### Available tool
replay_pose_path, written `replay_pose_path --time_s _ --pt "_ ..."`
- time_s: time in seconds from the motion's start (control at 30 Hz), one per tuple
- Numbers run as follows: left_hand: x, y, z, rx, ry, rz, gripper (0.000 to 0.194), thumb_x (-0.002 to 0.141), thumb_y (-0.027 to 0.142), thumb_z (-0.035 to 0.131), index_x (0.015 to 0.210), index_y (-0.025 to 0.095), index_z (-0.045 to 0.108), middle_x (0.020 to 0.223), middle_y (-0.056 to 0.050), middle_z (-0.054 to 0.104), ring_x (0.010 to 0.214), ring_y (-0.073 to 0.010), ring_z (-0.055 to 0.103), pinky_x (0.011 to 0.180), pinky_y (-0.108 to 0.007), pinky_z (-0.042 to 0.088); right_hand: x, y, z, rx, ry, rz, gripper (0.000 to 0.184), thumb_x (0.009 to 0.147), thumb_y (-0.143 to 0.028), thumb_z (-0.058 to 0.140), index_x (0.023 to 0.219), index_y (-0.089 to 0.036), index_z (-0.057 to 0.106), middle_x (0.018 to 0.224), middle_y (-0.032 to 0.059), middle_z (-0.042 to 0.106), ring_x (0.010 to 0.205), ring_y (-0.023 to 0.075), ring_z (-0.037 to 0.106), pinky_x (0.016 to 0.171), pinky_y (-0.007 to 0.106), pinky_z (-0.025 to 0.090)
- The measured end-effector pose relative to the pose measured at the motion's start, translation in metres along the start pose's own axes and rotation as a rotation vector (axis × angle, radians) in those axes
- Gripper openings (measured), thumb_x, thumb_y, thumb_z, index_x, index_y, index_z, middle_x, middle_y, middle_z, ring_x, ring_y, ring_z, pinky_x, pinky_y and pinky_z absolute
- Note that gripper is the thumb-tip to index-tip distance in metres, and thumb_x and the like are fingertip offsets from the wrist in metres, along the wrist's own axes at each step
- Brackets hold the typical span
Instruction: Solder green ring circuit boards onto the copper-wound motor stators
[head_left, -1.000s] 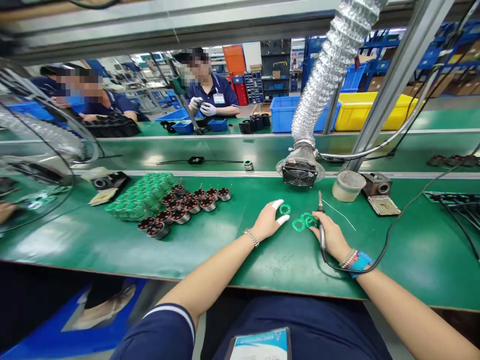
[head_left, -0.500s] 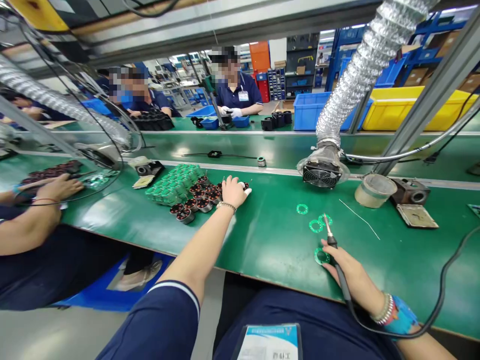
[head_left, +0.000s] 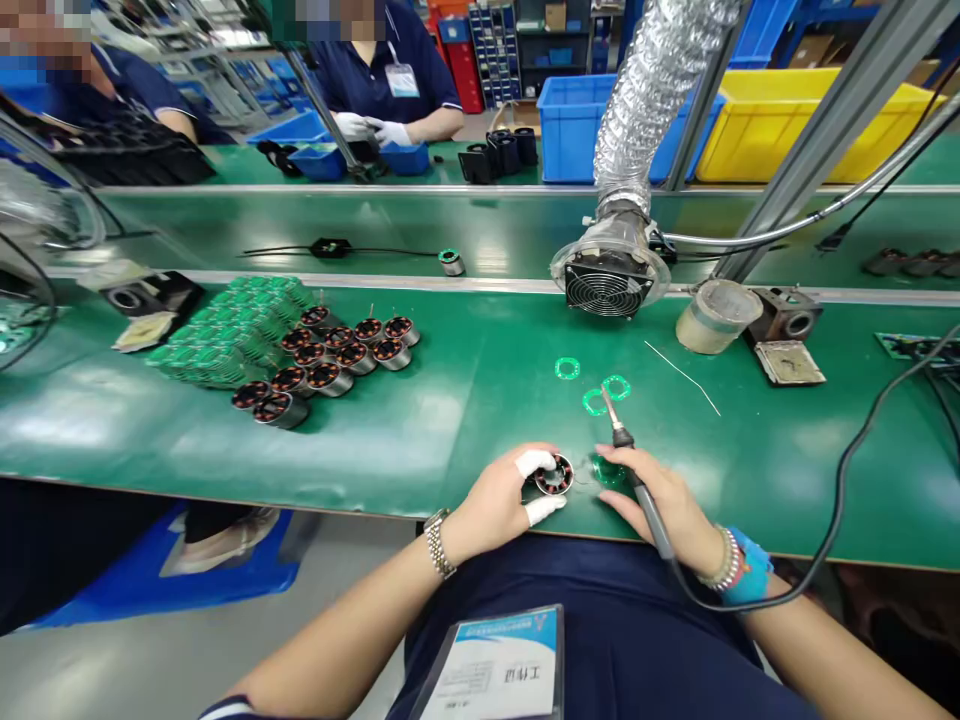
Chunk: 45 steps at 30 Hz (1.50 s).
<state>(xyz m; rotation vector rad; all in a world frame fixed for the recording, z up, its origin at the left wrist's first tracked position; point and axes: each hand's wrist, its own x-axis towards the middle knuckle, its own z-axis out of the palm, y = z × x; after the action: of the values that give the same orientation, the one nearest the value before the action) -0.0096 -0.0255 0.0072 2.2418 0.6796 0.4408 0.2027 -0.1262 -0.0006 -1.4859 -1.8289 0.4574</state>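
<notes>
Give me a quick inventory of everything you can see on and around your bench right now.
green workbench: one, green, running across the view
wound motor stators: about twelve, copper and silver, left of centre
green ring boards: many, green, stacked at far left
loose green rings: three, green, in front of the fan
green ring: one, green, by the right hand
fume extractor fan: one, black and silver, back edge, with silver duct
round tub: one, beige, right of the fan
co-worker: one, navy shirt, white gloves, across the far bench
blue crate: one, blue, behind the far bench
yellow crate: one, yellow, behind the far bench
left hand: white finger cots, holding a stator
right hand: holding a soldering iron
</notes>
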Motion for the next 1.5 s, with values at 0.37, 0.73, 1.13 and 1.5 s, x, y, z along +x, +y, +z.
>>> replay_pose_path --time_s 0.37,0.73,1.13,1.5 --pt "0.006 -0.004 -0.002 -0.022 -0.049 -0.059 0.051 0.069 0.034 0.069 0.114 0.018 0.051 0.122 -0.014 0.052 0.115 -0.0259 0.047 0.097 -0.042 0.039 0.016 -0.017 0.017 0.176 0.141 0.040 0.029 0.080 -0.013 0.054 0.106 -0.024 0.046 0.078 -0.0010 0.061 0.071 0.0124 0.061 0.070 0.025 0.051" --pt "0.001 0.009 -0.005 -0.149 -0.047 -0.147 0.048 0.065 0.041 0.071 0.103 0.017 0.052 0.107 -0.008 0.059 0.097 -0.0224 0.058 0.086 -0.036 0.046 0.011 -0.015 0.012 0.231 0.141 0.042 0.036 0.077 -0.015 0.061 0.109 -0.024 0.046 0.086 0.0013 0.065 0.079 0.0141 0.063 0.075 0.027 0.051" --pt "-0.010 0.019 0.018 -0.182 0.093 -0.134 0.038 0.071 0.029 0.065 0.104 0.021 0.047 0.096 -0.005 0.057 0.084 -0.0201 0.061 0.074 -0.033 0.051 0.008 -0.020 0.019 0.225 0.312 0.058 0.029 0.076 -0.013 0.054 0.103 -0.022 0.047 0.072 -0.0024 0.059 0.064 0.0106 0.059 0.064 0.022 0.049" --pt "-0.003 0.017 0.011 0.026 0.014 -0.033 0.047 0.069 0.023 0.068 0.111 0.021 0.048 0.103 -0.007 0.051 0.092 -0.0190 0.054 0.082 -0.034 0.046 -0.006 -0.004 -0.009 0.136 0.126 0.021 0.017 0.082 -0.016 0.053 0.099 -0.019 0.055 0.083 0.0037 0.062 0.074 0.0133 0.060 0.070 0.025 0.049"
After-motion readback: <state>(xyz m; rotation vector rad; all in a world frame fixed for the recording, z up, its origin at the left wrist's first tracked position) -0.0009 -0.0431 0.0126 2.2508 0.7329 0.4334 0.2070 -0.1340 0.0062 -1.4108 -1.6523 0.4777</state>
